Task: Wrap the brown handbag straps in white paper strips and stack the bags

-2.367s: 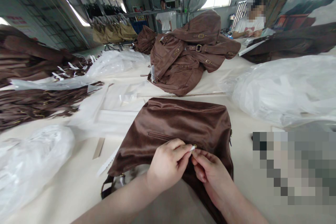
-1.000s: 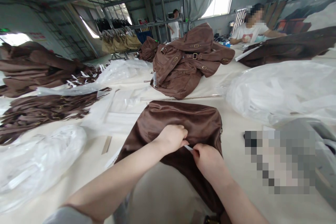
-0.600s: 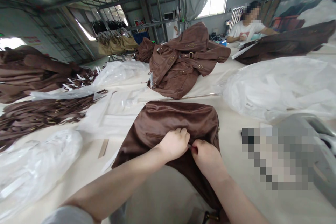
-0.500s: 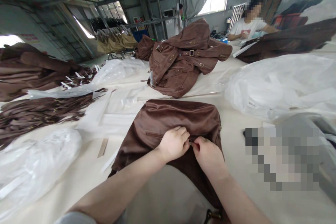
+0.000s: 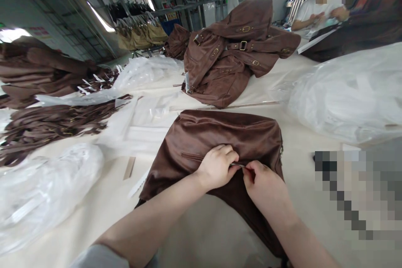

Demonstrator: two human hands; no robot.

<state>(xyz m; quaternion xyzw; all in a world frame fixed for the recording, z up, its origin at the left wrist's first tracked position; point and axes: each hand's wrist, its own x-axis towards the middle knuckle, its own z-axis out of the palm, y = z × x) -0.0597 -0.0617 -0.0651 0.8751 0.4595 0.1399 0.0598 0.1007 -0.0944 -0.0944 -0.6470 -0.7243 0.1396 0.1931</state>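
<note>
A brown leather bag point(image 5: 226, 127) lies flat before me, with a narrow pocket slit point(image 5: 192, 157) across its face. My left hand point(image 5: 218, 165) rests on the leather with its fingers bent and closed on the bag near the right end of that slit. Close beside it, my right hand point(image 5: 266, 184) is pinched, thumb against forefinger. A thin pale sliver point(image 5: 237, 165) shows between the fingertips of both hands; what exactly it is cannot be made out. Below my hands the bag narrows into a dark curved part running toward the right forearm.
Beyond the bag is a pile of brown leather bags point(image 5: 226, 58) with buckles. Brown straps point(image 5: 63, 123) lie at left, and clear plastic wrap point(image 5: 56, 192) sits nearer. More plastic point(image 5: 348, 92) lies at right. A person point(image 5: 320, 12) works at the far right.
The view has shifted, so the bag and my hands sit farther right. My fingertips have drawn slightly apart, and the pale sliver between them shows longer.
</note>
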